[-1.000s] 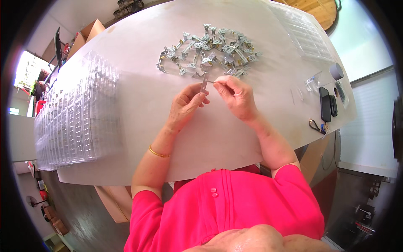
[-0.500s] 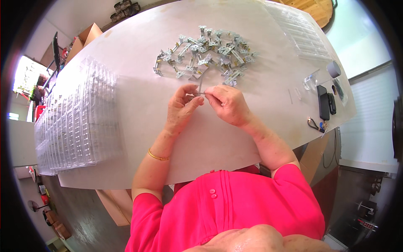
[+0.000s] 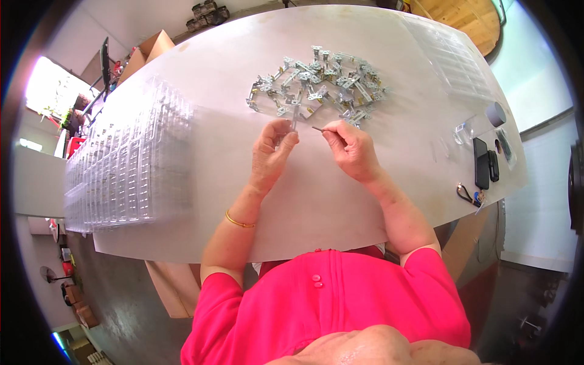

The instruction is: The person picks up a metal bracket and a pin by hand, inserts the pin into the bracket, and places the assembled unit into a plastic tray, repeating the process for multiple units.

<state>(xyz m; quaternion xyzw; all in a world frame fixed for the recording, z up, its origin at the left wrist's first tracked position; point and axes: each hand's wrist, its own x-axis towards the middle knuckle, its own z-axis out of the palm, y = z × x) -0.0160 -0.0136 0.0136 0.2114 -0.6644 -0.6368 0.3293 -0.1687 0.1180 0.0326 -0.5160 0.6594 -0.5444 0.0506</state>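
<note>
Metal bracket [image 3: 294, 117], small and silvery, is pinched upright in fingertips of left hand [image 3: 272, 155], just above table surface, at near edge of the parts pile.

L to R across table [image 3: 316, 207]:
- Far left: stacked clear plastic trays [image 3: 125, 170], wide block running along table's left edge, nearly to the near-left corner. Little open room on that side.
- Bare white strip betw. trays and left hand: open room there.
- Left hand: thumb + fingers closed together on bracket; gold bangle [image 3: 238, 221] on wrist. Forearm comes up from lower edge.
- Small gap betw. the two hands, not touching each other.
- Right hand [image 3: 351, 149]: fingers clamped on a thin dark pin [image 3: 318, 128], tip pointing left toward the bracket; pin and bracket near but apart, as far as can be told.
- Behind both hands: pile of metal brackets [image 3: 319, 85], loose heap mid-table, near fringe just beyond fingertips.
- Right of pile: flat clear trays [image 3: 453, 58] lying toward far-right edge.
- Near right edge: grey tape roll [image 3: 496, 113], small clear container [image 3: 465, 131], black phone [image 3: 481, 162], a second smaller dark item just beside it, keys [image 3: 469, 196] close to rim.

Widest open area: table strip betw. the hands and near edge, in front of person's pink shirt [image 3: 328, 304]. Cardboard boxes [image 3: 149, 52] sit past far-left edge, off table.
</note>
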